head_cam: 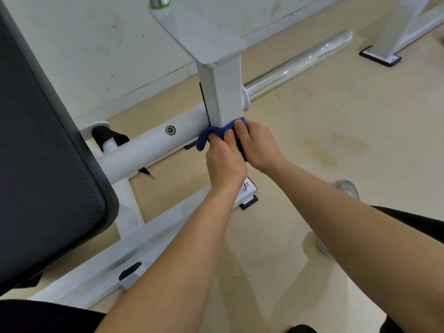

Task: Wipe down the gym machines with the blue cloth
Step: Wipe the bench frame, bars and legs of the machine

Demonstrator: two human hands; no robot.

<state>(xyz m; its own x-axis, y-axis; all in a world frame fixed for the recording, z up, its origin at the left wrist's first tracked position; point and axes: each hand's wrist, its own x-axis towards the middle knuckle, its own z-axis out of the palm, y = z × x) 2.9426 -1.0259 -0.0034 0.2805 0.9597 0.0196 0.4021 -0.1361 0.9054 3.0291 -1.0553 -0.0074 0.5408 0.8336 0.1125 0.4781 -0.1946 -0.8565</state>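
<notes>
While against the post [222,92], blue cloth [202,141].

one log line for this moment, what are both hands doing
step: wiping | left hand: grips blue cloth | right hand: grips same cloth | cloth: held round lower end of white square metal upright

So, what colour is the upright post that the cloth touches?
White. The head view shows the post best, with the blue cloth at its base.

Cloth [203,140] at foot of post [222,92], pad [36,164] to the left, bar [300,61] behind post
</notes>
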